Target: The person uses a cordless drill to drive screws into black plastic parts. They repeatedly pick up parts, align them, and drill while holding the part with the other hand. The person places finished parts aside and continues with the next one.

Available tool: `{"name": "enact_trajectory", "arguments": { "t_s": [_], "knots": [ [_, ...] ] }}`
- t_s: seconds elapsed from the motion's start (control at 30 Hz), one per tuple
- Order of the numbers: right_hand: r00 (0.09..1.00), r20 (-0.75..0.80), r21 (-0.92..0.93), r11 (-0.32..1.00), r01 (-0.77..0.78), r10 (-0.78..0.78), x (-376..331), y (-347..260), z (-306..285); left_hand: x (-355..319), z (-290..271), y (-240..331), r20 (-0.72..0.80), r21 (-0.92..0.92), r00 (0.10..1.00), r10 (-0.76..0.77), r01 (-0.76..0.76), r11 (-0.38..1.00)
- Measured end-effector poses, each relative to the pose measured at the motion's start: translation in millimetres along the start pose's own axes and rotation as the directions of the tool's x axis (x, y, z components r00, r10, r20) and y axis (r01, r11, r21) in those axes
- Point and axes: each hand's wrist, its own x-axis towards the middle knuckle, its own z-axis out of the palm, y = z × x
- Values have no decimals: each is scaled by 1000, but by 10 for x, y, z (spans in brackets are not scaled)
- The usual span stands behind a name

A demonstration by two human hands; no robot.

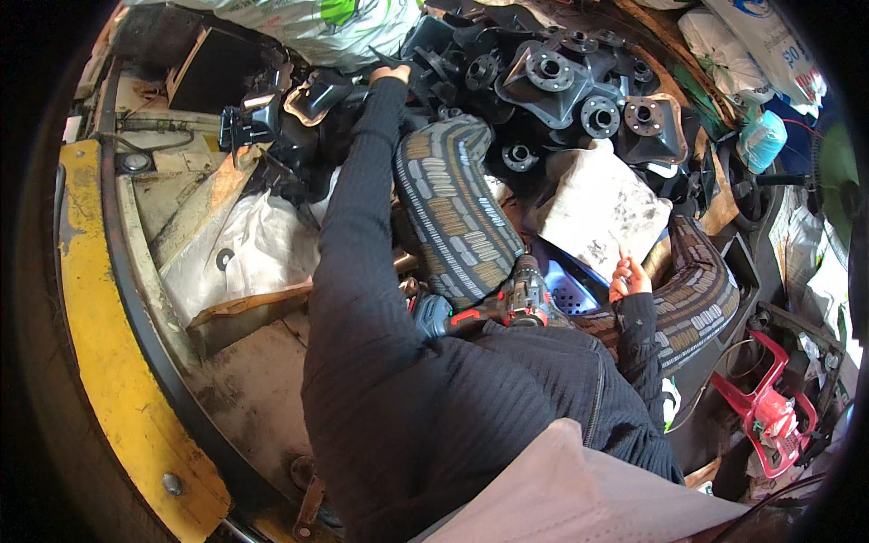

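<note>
My left arm stretches far forward, and my left hand (390, 74) is curled among the black flared parts (319, 93) at the back. What its fingers hold there is hidden. Close to my right knee, my right hand (628, 279) is closed, fingertips pinched together, with something thin that I cannot make out. Just beyond it lies a stained whitish sheet or flattened bag (605, 213). A cordless drill (518, 304), black and red, rests across my lap with its chuck pointing forward.
Black parts with round, holed flanges (549, 71) are heaped ahead. A blue perforated clog (570, 291) shows between my patterned trouser legs (457, 213). White sacking (262, 244) and a yellow metal edge (109, 317) lie left; a broken red plastic frame (769, 407) lies right.
</note>
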Motion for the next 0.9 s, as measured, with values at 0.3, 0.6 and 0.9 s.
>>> {"name": "enact_trajectory", "arguments": {
  "t_s": [0.3,0.6,0.9],
  "knots": [
    [985,171,177,983,-39,8,-255,-184,38,96,-63,-1107,409,-276,879,245,-137,951],
    [992,61,65,992,-110,106,-88,59,173,-1588,389,-2842,391,725,920,11,-315,612],
    [980,193,26,999,-44,38,-343,-126,320,-1061,-1114,-2270,885,-21,40,464,-992,126]
  ]
}}
